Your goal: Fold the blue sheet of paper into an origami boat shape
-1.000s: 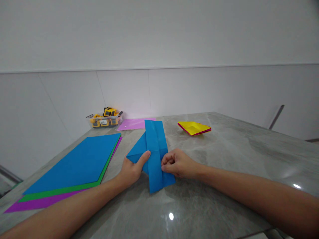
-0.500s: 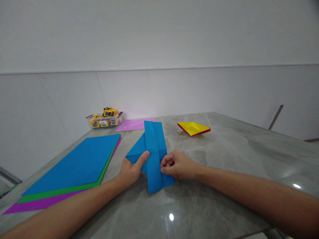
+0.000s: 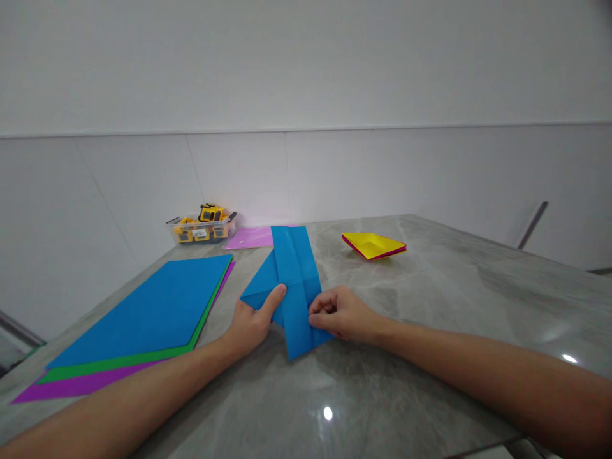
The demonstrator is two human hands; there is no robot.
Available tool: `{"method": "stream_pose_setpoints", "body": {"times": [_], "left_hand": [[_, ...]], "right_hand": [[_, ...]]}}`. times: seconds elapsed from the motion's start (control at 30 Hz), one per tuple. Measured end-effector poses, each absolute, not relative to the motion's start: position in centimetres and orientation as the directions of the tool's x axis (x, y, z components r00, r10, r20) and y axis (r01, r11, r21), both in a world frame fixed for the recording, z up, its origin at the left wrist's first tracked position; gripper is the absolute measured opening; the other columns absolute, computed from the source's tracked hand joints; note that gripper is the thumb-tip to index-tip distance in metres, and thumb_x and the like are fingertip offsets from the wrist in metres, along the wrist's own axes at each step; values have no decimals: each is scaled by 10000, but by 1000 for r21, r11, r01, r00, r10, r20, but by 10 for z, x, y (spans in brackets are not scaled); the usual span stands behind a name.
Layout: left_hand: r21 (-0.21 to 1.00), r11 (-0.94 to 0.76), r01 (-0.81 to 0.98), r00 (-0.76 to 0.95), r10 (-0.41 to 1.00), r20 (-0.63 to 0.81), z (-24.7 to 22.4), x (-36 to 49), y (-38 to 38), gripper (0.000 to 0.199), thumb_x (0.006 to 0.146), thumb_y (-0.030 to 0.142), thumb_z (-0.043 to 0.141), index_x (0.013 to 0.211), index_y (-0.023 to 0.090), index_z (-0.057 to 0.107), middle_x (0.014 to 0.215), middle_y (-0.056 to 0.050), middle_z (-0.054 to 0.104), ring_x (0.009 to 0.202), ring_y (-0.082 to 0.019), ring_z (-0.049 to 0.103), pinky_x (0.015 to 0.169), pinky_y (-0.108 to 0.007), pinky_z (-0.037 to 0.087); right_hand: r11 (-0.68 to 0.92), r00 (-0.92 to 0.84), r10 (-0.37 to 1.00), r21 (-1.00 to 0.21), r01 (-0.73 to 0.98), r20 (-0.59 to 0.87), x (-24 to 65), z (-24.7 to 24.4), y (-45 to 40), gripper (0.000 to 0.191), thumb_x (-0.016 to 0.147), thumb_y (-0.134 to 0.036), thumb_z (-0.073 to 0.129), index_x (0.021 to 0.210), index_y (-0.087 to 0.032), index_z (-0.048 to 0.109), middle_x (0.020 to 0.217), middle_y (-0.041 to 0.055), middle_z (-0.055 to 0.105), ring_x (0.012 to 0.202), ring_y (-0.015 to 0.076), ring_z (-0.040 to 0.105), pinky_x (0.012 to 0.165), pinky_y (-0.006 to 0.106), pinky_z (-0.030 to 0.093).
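A folded sheet of blue paper [image 3: 292,280] is held up above the table, tilted, with a long double strip running down it and a triangular flap pointing left. My left hand [image 3: 253,324] grips the flap side, thumb lying on the front and the other fingers hidden behind. At the lower right edge of the strip, my right hand [image 3: 342,313] is closed, pinching the paper between thumb and curled fingers.
Blue, green and purple sheets [image 3: 143,312] lie stacked at left. A clear box [image 3: 203,233] of yellow toy vehicles and a pink sheet [image 3: 248,238] sit at the back of the grey table [image 3: 430,395]. A yellow and red folded paper [image 3: 374,245] rests at back right.
The blue folded paper has turned slightly, its top leaning further left and its lower end rising a little. Both hands keep their hold, and the view has shifted slightly.
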State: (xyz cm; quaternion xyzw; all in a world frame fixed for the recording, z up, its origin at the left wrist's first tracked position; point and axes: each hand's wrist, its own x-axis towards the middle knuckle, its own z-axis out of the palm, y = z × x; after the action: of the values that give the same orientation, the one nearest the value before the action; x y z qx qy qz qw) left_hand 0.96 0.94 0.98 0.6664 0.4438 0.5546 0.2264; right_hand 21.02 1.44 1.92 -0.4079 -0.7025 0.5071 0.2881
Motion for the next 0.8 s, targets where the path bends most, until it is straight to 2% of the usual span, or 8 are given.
{"method": "stream_pose_setpoints", "body": {"times": [0.13,0.33,0.47,0.67,0.8], "left_hand": [[802,-509,312,-6,843,537,10,10,9,276,814,405,607,925,173,710,970,-61,762,902,-259,708,881,-390,562],[817,-492,302,21,860,510,11,10,8,269,816,412,592,809,169,706,825,-60,767,812,-262,715,804,-388,587],[804,-494,331,25,856,516,11,10,7,254,813,410,594,801,179,697,819,-50,764,799,-252,713,787,-372,590],[807,-495,321,-6,851,525,8,10,8,273,818,438,591,830,188,698,820,-46,756,835,-251,706,798,-369,587],[815,-480,325,-16,859,512,8,10,8,288,807,450,594,715,189,671,726,-43,735,808,-253,704,773,-369,591]], "right_hand": [[147,-517,856,-950,275,-17,211,18,16,115,706,-245,640,647,-158,596,390,-75,468,325,53,369,340,174,267],[183,-531,847,-949,257,20,210,17,16,107,695,-232,636,634,-155,593,404,-70,476,353,55,379,375,180,279],[195,-510,860,-940,279,28,208,20,15,88,665,-198,627,600,-155,586,417,-63,475,394,62,396,398,185,284],[185,-544,839,-932,313,-16,209,19,15,124,704,-267,621,654,-155,609,410,-64,484,371,62,380,396,192,287],[220,-543,840,-920,326,8,209,17,17,115,691,-240,628,621,-153,603,429,-59,488,397,63,398,412,194,288]]}}
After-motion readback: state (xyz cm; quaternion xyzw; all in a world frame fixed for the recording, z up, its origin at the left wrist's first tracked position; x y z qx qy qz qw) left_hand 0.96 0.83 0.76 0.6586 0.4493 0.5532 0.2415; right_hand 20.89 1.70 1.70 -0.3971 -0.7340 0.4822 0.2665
